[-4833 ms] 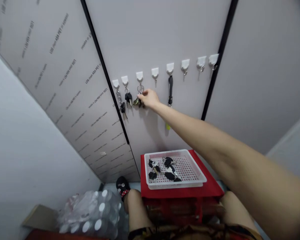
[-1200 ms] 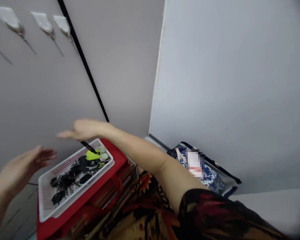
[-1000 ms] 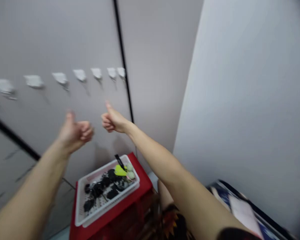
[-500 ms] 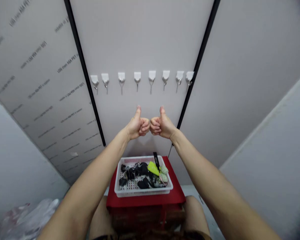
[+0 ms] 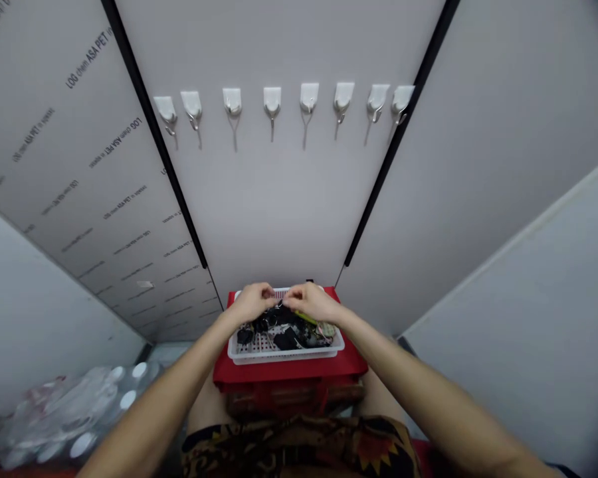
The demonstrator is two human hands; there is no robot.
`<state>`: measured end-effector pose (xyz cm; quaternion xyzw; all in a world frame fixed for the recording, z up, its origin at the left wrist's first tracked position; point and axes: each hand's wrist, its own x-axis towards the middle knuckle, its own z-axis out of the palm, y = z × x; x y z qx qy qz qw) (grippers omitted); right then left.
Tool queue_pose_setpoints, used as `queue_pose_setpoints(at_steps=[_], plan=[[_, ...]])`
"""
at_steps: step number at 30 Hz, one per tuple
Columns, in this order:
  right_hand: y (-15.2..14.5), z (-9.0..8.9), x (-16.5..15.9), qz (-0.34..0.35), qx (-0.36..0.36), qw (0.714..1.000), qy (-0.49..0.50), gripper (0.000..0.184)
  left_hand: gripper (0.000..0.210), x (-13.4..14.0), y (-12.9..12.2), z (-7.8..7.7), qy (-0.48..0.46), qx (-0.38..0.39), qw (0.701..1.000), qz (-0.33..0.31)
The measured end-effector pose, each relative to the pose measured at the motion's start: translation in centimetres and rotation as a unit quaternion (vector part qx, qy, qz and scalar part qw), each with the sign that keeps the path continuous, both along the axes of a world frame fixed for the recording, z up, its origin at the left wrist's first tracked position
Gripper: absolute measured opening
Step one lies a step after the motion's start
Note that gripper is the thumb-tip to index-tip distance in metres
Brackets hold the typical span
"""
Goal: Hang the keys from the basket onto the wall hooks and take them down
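Above the back part of a white plastic basket [image 5: 279, 356], my left hand [image 5: 254, 301] and my right hand [image 5: 313, 301] face each other with a small gap between their fingertips. The fingers of both are bent into a pinch, and whatever they hold is too small and dark to make out. Inside the basket lie jumbled black items [image 5: 285, 338], some with rings or straps. A yellow-green tag [image 5: 306, 318] shows partly under my right hand. Beside it, a pale green patterned piece [image 5: 327, 330] rests at the basket's right end.
The basket stands on a red cloth-covered surface [image 5: 292, 373] by my lap. Several white-backed metal hooks [image 5: 272, 103] line the grey panel [image 5: 279, 199] ahead. Bottles with white caps [image 5: 128, 399] and crumpled clear plastic [image 5: 74, 405] are at lower left.
Both hands came down from in front of the panel to the basket. Their thumbs-up fists have turned into pinching fingers. The hooks appear higher in view.
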<state>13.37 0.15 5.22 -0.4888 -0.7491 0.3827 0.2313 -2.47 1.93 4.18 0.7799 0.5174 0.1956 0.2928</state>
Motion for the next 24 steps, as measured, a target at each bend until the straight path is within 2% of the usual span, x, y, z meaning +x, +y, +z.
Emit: queue_pose_setpoints(at_steps=[1,3,5,7,13,16,19,21,24], plan=[[-0.2,-0.9,-0.1,0.008,0.031,0.999,-0.044,0.015,0.019,-0.4,-0.4,-0.8,0.019,0.011,1.000,-0.015],[-0.5,-2.1,-0.5,0.021,0.089,0.988,-0.126,0.022,0.021,-1.0,-1.2,-1.9,0.041,0.033,0.998,-0.046],[-0.7,-2.7,-0.8,0.039,0.131,0.974,-0.183,0.034,0.024,-1.3,-1.7,-2.6,0.057,0.054,0.995,-0.061],[-0.6,-2.9,-1.2,0.052,0.151,0.965,-0.206,0.037,0.026,-1.4,-1.9,-2.9,0.062,0.064,0.994,-0.057],[-0.2,-2.4,-1.2,0.041,0.148,0.967,-0.203,0.023,0.026,-1.6,-1.2,-3.1,0.008,0.041,0.999,-0.034],[-0.3,-2.3,-1.2,0.070,0.147,0.965,-0.204,0.026,0.024,-1.7,-0.8,-3.3,-0.034,0.006,0.999,-0.014],[-0.5,-2.5,-1.4,0.103,0.146,0.961,-0.213,0.025,0.024,-1.8,-0.8,-3.2,-0.053,0.003,0.999,0.008],[-0.5,-2.6,-1.5,0.086,0.142,0.967,-0.190,0.021,0.026,-2.0,-1.0,-3.0,-0.042,0.008,0.999,0.001],[-0.1,-2.4,-1.5,0.029,0.110,0.989,-0.095,0.017,0.029,-2.1,-1.5,-2.6,-0.023,0.009,0.999,-0.025]])
